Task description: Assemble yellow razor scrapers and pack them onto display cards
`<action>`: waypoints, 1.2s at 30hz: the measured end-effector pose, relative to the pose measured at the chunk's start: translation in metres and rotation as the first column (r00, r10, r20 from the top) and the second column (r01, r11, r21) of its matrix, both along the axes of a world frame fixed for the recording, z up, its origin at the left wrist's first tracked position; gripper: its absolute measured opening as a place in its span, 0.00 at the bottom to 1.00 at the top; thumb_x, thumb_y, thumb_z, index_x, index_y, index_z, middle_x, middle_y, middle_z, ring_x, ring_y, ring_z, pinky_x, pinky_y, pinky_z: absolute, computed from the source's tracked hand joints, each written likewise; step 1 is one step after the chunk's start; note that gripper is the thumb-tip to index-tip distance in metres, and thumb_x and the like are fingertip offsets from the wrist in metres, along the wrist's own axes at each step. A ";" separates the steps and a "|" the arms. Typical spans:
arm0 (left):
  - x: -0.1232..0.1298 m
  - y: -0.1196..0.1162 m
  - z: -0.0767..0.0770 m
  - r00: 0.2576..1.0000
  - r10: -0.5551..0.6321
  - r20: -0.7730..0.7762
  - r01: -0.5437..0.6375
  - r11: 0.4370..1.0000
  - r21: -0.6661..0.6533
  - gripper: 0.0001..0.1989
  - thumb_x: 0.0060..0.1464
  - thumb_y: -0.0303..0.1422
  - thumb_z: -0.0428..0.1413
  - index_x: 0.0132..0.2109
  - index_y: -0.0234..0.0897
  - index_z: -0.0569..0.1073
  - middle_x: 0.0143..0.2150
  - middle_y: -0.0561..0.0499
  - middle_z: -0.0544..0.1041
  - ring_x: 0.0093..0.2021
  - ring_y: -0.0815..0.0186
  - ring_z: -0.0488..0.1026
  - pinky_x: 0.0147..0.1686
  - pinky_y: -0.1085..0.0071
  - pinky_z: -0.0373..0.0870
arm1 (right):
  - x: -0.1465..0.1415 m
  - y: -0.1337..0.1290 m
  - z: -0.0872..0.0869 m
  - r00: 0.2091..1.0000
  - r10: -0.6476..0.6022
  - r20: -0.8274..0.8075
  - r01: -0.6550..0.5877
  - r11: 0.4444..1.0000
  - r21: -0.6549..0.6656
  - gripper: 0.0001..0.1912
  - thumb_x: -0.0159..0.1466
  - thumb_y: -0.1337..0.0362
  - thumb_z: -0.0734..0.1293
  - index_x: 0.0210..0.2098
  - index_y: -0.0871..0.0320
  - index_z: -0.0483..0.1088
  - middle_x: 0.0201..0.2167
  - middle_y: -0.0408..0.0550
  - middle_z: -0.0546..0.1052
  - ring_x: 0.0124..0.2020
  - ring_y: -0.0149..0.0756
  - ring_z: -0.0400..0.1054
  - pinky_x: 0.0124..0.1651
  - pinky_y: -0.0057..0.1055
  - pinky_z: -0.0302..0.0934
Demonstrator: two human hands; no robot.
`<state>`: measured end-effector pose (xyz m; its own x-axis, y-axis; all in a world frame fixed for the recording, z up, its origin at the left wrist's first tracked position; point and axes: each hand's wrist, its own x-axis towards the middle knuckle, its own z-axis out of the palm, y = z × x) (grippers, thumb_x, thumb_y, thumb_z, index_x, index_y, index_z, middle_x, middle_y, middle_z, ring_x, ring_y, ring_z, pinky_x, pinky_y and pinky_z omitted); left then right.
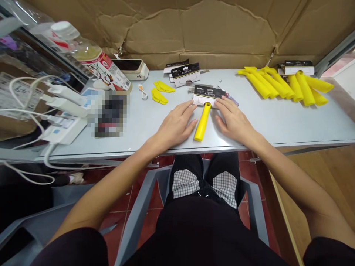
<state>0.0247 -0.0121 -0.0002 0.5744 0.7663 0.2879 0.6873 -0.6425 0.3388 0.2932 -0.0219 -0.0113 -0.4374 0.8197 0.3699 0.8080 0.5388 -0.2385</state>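
Note:
A yellow handle (202, 123) lies on the pale tabletop (144, 129), its upper end meeting a black and white printed card (204, 96). My left hand (177, 123) rests flat at the card's left edge, fingers spread. At the card's right edge lies my right hand (231, 120), also flat, with fingertips touching it. Behind are more printed cards (185, 75) with thin metal pieces. Yellow flat pieces (159, 96) sit to the left. On the right, several yellow handles (260, 84) are piled beside another card (298, 68).
At the left stand a drink bottle (102, 68), a white-cased device (133, 69), a power strip (65, 129) with white cables and a blurred object (109, 114). Cardboard (199, 33) lines the back. Below are a chair (146, 195) and red floor tiles.

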 end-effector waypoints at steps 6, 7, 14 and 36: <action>0.011 -0.002 -0.004 0.985 -0.171 0.034 0.171 0.985 0.014 0.24 0.71 0.31 0.52 0.71 0.36 0.70 0.77 0.35 0.67 0.77 0.47 0.64 0.74 0.43 0.62 | -0.005 0.026 0.005 0.995 0.016 0.101 -0.013 0.999 -0.031 0.28 0.76 0.65 0.56 0.70 0.72 0.69 0.72 0.67 0.71 0.76 0.58 0.60 0.77 0.55 0.51; 0.012 -0.002 -0.005 0.971 -0.235 0.032 0.235 0.972 0.017 0.25 0.70 0.28 0.52 0.71 0.40 0.71 0.78 0.38 0.66 0.78 0.48 0.63 0.75 0.43 0.62 | -0.005 0.028 0.005 0.993 0.006 0.122 -0.002 0.999 -0.033 0.28 0.75 0.65 0.57 0.70 0.71 0.69 0.72 0.66 0.71 0.74 0.58 0.61 0.76 0.55 0.53; 0.011 -0.010 -0.010 0.915 -0.404 -0.007 0.404 0.914 0.031 0.25 0.66 0.22 0.51 0.65 0.44 0.77 0.77 0.42 0.68 0.79 0.50 0.61 0.74 0.42 0.63 | -0.015 0.028 0.012 0.966 -0.070 0.250 0.073 0.997 -0.001 0.26 0.75 0.70 0.56 0.67 0.66 0.71 0.66 0.64 0.76 0.62 0.60 0.68 0.65 0.51 0.59; 0.008 -0.026 -0.017 0.930 -0.364 0.056 0.357 0.928 0.103 0.28 0.66 0.22 0.52 0.70 0.42 0.68 0.76 0.33 0.66 0.77 0.44 0.62 0.69 0.39 0.68 | -0.021 0.029 0.031 0.956 -0.070 0.285 0.074 0.997 -0.003 0.20 0.74 0.62 0.61 0.60 0.59 0.76 0.61 0.64 0.76 0.60 0.65 0.64 0.55 0.57 0.60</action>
